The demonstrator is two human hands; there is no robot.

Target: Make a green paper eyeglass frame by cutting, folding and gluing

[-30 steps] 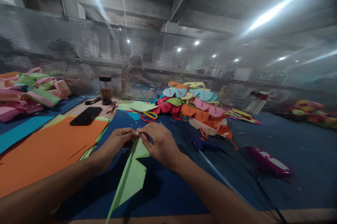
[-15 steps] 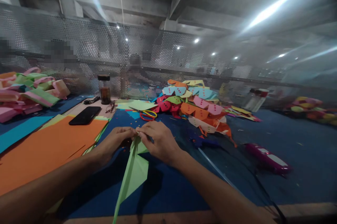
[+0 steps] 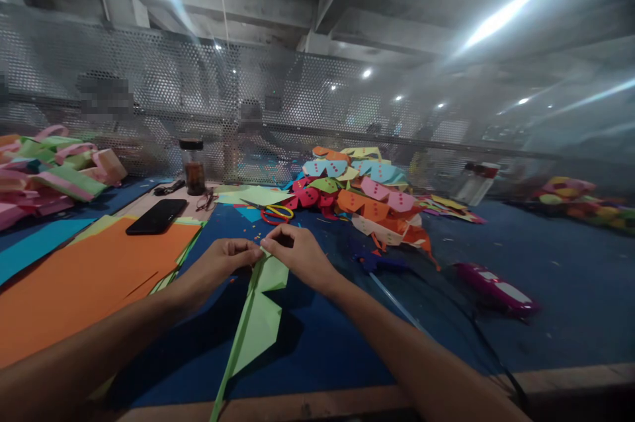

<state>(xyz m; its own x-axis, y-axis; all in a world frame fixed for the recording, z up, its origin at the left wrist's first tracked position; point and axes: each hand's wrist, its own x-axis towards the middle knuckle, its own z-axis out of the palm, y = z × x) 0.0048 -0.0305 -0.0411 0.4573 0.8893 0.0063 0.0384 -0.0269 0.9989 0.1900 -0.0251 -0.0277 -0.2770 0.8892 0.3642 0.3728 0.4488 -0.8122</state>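
A pale green folded paper cutout point(image 3: 258, 329) hangs slanting down from my fingertips, a long strip with two pointed lobes on its right side. My left hand point(image 3: 231, 258) pinches its top end. From the other side my right hand point(image 3: 297, 253) grips the same end, its fingertips meeting those of the left. Exactly what the fingertips do at the edge is hidden. Just beyond my hands lie scissors point(image 3: 278, 213) with red and yellow handles.
Orange paper sheets point(image 3: 99, 276) and a black phone point(image 3: 157, 216) lie to the left, with a lidded jar point(image 3: 193, 170) behind. Colourful paper masks point(image 3: 367, 197) are heaped ahead. To the right are a blue glue gun point(image 3: 380, 260) and a purple case point(image 3: 496, 288).
My right hand has shifted slightly and its fingers have drawn up, showing more of the paper's upper lobe. Both hands still hold the top end. The whole view has moved a little.
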